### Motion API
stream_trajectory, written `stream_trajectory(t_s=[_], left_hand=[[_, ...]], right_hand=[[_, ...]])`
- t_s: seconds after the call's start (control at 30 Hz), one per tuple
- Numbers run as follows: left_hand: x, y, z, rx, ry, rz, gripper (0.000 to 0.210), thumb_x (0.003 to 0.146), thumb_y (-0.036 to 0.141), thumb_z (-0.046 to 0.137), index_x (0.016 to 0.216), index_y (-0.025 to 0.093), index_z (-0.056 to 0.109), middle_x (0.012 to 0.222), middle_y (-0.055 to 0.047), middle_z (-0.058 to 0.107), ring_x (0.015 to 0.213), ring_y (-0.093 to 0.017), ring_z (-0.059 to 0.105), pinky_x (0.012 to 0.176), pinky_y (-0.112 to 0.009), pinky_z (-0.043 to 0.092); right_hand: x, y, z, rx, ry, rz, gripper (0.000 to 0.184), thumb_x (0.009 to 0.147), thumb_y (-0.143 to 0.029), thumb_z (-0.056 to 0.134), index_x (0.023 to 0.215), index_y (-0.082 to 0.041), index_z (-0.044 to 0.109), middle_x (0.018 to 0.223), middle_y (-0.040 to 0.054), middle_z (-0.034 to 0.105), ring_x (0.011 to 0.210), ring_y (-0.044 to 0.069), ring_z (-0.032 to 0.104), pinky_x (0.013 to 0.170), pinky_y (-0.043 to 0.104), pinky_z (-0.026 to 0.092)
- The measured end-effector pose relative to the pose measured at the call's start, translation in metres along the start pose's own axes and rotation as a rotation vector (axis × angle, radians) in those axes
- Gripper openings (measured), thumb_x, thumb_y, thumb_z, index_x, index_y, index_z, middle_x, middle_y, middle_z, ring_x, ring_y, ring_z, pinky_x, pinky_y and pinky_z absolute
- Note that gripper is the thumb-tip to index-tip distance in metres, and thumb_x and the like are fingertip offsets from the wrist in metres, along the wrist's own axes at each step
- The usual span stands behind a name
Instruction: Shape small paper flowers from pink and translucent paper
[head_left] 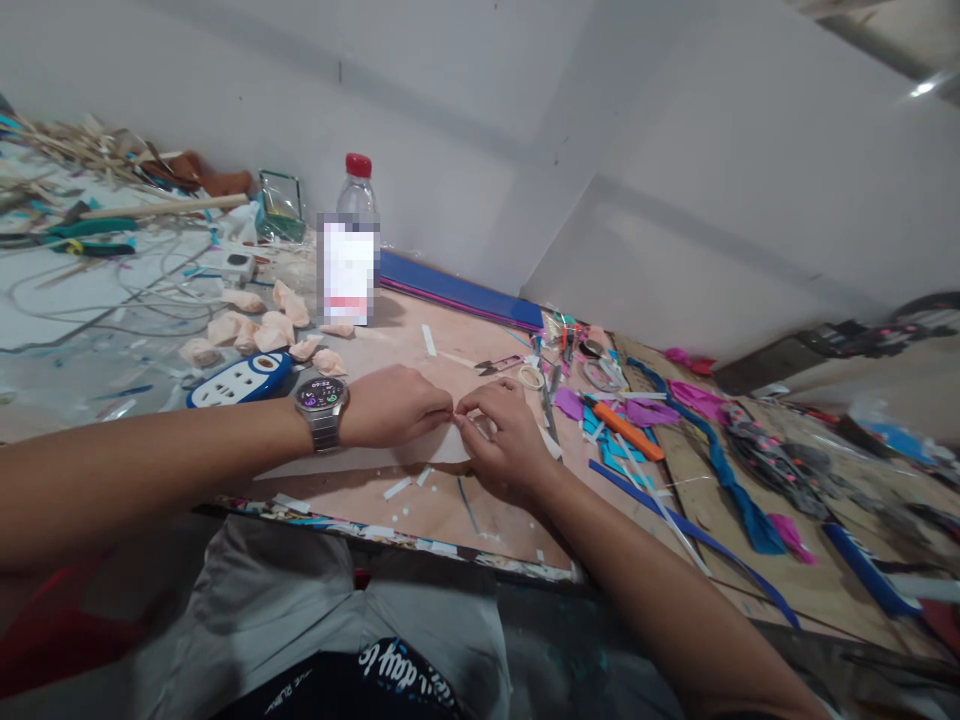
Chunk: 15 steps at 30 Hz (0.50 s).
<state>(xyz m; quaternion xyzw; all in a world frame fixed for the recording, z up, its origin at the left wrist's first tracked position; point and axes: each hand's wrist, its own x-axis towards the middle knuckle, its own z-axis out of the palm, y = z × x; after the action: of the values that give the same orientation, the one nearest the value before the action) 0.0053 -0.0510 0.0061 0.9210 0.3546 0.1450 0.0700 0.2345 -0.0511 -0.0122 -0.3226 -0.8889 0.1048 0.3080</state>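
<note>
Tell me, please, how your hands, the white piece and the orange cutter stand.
Left hand, right hand: fingertips together, grip unclear. White piece: beneath both hands. Orange cutter: right of the right hand, seemingly out of the way.

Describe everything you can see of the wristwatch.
The wristwatch has a round, dark, lit face reading 09:52, small purple and green dials, a grey rim and a linked, metal-looking band. It sits just behind the left hand, fastened around the wrist, face up; nothing else visibly touches it.

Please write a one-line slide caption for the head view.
Left hand and right hand meet above a cluttered worktable, with a red-capped bottle and pale orange lumps beyond.
</note>
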Motion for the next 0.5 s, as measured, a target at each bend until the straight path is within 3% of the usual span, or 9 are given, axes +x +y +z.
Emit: stream_trajectory(t_s=[0.5], left_hand=[[-0.0017,0.0001,-0.0005,-0.197,-0.015,-0.04,0.031,0.103,0.033,0.055,0.086,0.017,0.076,0.078,-0.005,0.076,0.067,-0.015,0.061,0.063,-0.029,0.03]], right_hand=[[0.0004,-0.001,-0.0024,-0.017,-0.017,-0.032,0.008,0.096,-0.021,0.058,0.088,-0.024,0.06,0.082,-0.0004,0.07,0.081,0.019,0.063,0.098,0.045,0.034]])
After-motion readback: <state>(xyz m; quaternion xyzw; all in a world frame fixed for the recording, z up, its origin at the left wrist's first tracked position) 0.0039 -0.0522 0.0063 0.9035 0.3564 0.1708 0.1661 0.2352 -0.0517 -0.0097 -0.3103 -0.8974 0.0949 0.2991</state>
